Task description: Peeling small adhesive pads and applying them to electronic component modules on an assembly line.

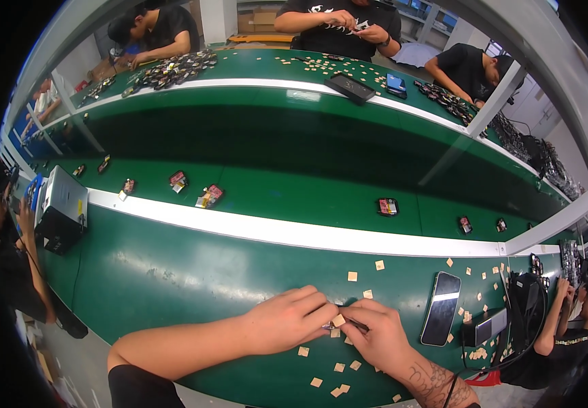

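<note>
My left hand [292,318] is closed, its fingers pinched around a small thing mostly hidden under them; only a bit of silver and dark edge shows. My right hand [384,336] meets it from the right, thumb and fingers closed on a thin dark tool [356,324] whose kind I cannot make out. A small beige square [338,320] sits between the fingertips of both hands. More beige squares [303,351] lie scattered on the green table [192,272] around and below my hands.
A phone [441,309] lies right of my right hand, beside a dark box-shaped device [484,328] with a cable. Beyond the white rail [273,228], small black-and-red electronic parts [210,196] sit on a green belt. A grey-and-black box [63,207] stands at left. Several co-workers sit around.
</note>
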`<state>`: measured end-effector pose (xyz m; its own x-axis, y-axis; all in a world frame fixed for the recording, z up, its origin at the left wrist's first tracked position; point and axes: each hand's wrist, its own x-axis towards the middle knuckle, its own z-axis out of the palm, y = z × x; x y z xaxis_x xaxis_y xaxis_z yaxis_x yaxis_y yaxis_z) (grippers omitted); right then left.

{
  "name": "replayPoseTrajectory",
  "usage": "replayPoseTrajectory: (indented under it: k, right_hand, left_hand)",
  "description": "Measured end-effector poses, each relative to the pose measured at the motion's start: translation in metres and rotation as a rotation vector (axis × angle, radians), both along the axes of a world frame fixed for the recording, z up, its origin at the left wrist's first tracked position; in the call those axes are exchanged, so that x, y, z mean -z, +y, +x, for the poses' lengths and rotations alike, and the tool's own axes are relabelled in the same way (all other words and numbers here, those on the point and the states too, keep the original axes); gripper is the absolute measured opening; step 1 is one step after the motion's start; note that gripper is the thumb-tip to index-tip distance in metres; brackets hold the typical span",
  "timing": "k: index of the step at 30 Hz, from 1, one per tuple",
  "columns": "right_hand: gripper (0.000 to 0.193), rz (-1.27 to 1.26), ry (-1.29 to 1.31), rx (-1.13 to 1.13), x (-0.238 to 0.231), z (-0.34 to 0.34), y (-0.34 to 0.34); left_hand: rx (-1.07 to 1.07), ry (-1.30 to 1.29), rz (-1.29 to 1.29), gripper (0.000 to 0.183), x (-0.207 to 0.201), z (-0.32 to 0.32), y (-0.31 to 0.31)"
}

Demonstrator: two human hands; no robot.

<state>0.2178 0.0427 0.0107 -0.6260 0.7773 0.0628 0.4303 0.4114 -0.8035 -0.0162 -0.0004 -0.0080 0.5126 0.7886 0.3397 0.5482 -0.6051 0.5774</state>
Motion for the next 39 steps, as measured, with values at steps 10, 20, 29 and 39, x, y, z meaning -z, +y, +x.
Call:
replayPoseTrajectory:
  k: [10,20,29,39]
  right_hand:
    - [0.016,-0.046,-0.031,0.026,-0.005,-0.001,0.008]
    - [0.017,0.118,0.021,0.094,-0.007,0.009,0.013]
    - [0.019,-0.328,0.122,0.076,-0.011,0.004,0.012]
    - [0.017,-0.141,0.137,0.099,-0.004,0.006,0.013]
  left_hand:
    - [-0.059,-0.006,-0.078,0.036,-0.007,0.003,-0.003]
    - [-0.026,0.015,0.015,0.038,-0.007,0.003,-0.001]
    - [-0.14,-0.306,-0.484,0.035,-0.02,0.01,-0.002]
    - [-0.235,-0.352,-0.554,0.018,-0.028,0.017,0.011]
